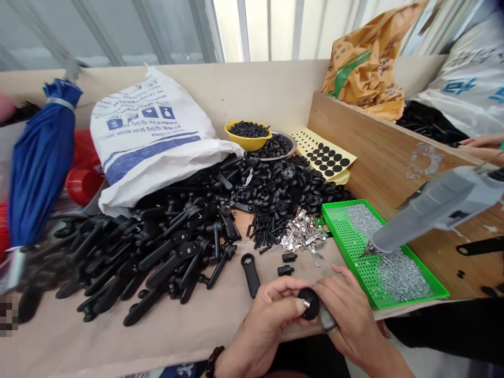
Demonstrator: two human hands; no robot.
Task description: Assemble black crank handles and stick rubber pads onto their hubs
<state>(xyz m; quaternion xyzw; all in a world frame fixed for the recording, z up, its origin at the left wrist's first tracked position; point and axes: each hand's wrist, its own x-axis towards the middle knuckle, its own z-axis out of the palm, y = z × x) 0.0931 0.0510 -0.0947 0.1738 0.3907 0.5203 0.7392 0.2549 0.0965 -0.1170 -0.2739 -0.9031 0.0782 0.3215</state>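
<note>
My left hand (263, 320) is closed, thumb and fingers pinching a round black plastic part (311, 311). A small shiny metal piece shows on that part by the thumb tip. My right hand (346, 304) curls against the part's right side, its fingers partly hidden. Something grey and mottled (327, 319), perhaps a wrap on the thumb, shows beneath that hand. Just beyond the hands lie two short black plastic pieces (286, 270) and a black arm with a ring end (250, 275). Small metal clips (303, 233) are heaped farther back, beside black threaded pins (264, 231).
A green basket (338, 247) of small silvery screws stands at right, a grey electric screwdriver (425, 215) hanging over it. Assembled black holders (169, 262) cover the left. Behind are a white sack (153, 126), yellow bowl (247, 140) and sticker sheets (326, 157). Another person's hand (482, 144) shows far right.
</note>
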